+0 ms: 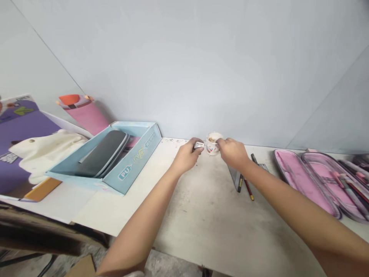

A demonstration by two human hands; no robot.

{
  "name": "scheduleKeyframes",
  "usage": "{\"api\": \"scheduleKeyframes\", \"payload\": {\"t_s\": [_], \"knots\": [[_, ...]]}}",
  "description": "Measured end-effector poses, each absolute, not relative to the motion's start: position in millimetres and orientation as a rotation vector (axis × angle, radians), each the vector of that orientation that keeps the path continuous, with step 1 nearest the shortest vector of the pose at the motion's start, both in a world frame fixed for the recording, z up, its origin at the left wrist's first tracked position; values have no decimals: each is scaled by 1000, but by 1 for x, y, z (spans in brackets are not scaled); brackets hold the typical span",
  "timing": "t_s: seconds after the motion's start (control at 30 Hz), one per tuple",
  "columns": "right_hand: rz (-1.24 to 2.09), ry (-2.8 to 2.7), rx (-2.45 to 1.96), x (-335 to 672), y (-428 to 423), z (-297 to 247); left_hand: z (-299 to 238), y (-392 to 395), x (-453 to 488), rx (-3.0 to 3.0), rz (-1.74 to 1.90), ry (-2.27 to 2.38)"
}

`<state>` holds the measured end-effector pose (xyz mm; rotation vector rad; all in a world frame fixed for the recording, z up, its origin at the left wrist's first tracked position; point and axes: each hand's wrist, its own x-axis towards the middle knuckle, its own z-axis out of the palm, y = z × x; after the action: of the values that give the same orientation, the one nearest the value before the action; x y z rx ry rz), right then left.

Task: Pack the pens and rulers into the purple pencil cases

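The left hand point(186, 156) holds a small silver sharpener point(198, 145) between thumb and forefinger. The finger gap is narrow, equal to the part held; the other fingers are mostly hidden behind the hand.

The right hand point(233, 154) grips a printed cup point(212, 147) at the right side of its rim. The fingers are drawn together at the rim; the thumb position cannot be told. The cup is upright near the wall point(201, 69), at the back of the table point(207, 223), with brownish bits inside. The sharpener is just left of the cup, near its rim; contact between the two cannot be confirmed.

Below the right wrist, a ruler point(233, 177), a black pen point(240, 184) and a dark red pencil point(248, 189) lie on the table, partly covered by the forearm.
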<state>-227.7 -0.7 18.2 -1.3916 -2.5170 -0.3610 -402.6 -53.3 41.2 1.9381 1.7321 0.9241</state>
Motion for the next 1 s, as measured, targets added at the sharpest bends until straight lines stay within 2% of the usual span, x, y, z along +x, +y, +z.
{"api": "scheduleKeyframes", "payload": {"t_s": [0.1,0.27,0.47,0.53,0.73,0.9,1.0], "knots": [[-314,-2499,-1477,-219,14,18,35,-52,-398,1645,1075,1554],[-200,-2500,-1491,-202,17,15,30,-50,-374,1547,1111,1443],[447,-2330,-1079,-152,7,27,29,-31,-315,1557,1074,1261],[523,-2256,-1043,-127,7,29,28,-22,-286,1587,1044,1212],[283,-2202,-1250,-24,14,29,20,11,-183,1850,941,1085],[-199,-2261,-1491,63,20,21,6,39,-95,2315,854,1227],[-436,-2304,-1639,94,25,10,-8,51,-54,2520,621,1342]]}}
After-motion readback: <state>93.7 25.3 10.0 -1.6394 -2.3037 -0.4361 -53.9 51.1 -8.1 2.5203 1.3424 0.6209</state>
